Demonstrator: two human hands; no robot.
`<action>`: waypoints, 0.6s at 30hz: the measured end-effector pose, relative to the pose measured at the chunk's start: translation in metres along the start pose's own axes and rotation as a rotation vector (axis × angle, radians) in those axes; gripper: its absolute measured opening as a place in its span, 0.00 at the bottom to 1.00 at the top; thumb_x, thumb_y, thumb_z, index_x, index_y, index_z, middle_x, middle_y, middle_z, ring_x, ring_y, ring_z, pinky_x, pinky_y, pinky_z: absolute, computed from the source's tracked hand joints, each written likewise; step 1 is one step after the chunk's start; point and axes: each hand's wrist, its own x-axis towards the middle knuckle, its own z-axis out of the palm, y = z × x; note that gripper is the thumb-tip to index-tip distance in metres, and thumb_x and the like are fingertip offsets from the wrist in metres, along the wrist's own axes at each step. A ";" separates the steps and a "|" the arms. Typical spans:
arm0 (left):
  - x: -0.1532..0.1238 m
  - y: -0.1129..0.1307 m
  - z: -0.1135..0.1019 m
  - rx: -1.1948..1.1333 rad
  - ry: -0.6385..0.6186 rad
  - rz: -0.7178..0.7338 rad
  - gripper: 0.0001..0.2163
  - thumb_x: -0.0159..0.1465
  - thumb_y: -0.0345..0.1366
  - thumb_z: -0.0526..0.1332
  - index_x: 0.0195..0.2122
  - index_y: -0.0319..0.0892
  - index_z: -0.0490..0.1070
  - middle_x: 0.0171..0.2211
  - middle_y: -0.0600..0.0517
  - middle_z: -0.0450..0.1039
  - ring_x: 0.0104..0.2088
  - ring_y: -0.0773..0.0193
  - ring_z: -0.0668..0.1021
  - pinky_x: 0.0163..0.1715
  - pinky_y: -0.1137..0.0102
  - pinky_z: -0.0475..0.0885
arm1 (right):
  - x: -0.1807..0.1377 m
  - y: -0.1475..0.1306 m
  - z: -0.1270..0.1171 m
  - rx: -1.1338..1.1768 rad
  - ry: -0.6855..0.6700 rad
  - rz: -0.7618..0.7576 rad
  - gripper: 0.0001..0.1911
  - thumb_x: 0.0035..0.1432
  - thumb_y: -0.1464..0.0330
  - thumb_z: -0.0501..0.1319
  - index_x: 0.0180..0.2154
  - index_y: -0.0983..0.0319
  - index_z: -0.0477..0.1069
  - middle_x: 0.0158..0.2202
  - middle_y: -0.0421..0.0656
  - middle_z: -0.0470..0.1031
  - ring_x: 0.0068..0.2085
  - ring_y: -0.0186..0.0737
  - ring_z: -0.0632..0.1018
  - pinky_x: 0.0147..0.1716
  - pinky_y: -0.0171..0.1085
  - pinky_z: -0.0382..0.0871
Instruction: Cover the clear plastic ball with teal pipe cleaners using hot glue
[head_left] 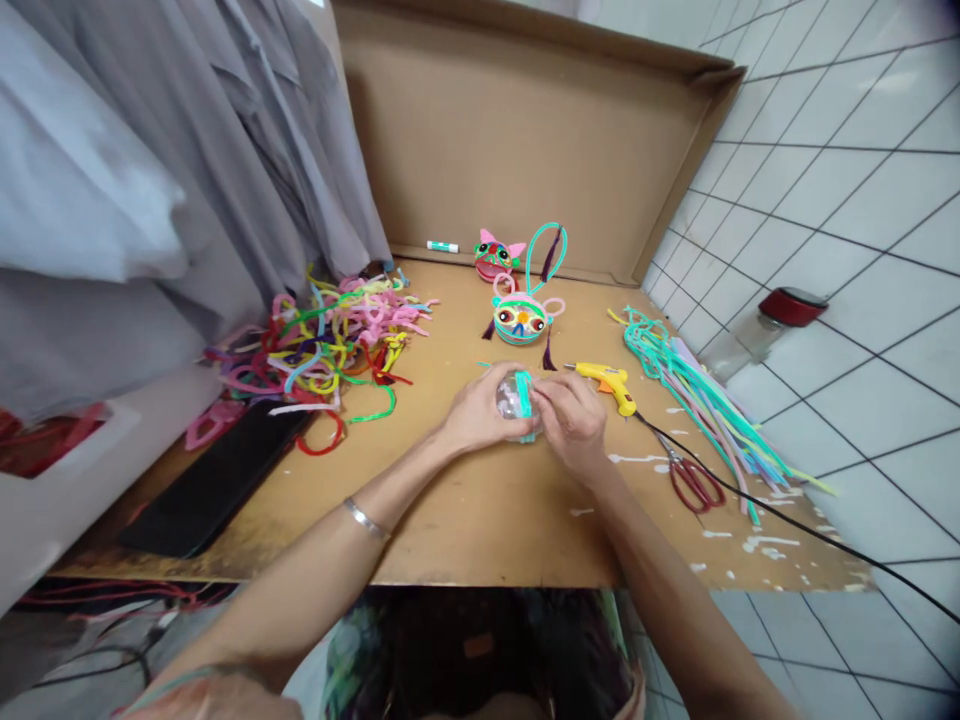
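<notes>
In the middle of the table, my left hand (480, 408) is wrapped round a clear plastic ball (510, 398). Teal pipe cleaner (524, 400) runs as a band around the ball. My right hand (574, 415) is closed in a pinch at the band's right side, its fingertips on the teal strip; they partly hide what lies between them. Just behind my hands sits a decorated ball with an animal face (520, 320), with pink loop ears, dark tassels and a teal loop handle. A second animal-face ball (495, 258) with pink pointed ears stands farther back.
A yellow glue gun (611, 385) and red-handled scissors (694, 482) lie to the right, near a bundle of pipe cleaners (697, 400). At left are a pile of coloured pipe cleaners (352, 335) and a black tray-like slab (217, 485). A glue stick (442, 246) rests by the cardboard wall (525, 140).
</notes>
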 end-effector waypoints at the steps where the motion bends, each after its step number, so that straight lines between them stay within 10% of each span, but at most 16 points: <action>1: 0.000 0.001 0.000 0.013 -0.002 -0.001 0.31 0.48 0.44 0.69 0.54 0.44 0.67 0.48 0.48 0.76 0.45 0.54 0.79 0.49 0.60 0.74 | 0.000 0.000 0.000 0.003 0.007 -0.004 0.09 0.64 0.70 0.56 0.39 0.58 0.76 0.33 0.44 0.76 0.35 0.40 0.77 0.36 0.39 0.72; 18: 0.000 -0.001 0.002 0.050 -0.009 0.033 0.33 0.49 0.45 0.70 0.56 0.45 0.66 0.51 0.47 0.75 0.49 0.53 0.78 0.52 0.60 0.72 | 0.000 -0.012 -0.002 0.213 0.068 0.292 0.09 0.63 0.68 0.56 0.31 0.58 0.73 0.30 0.40 0.76 0.35 0.40 0.76 0.39 0.41 0.72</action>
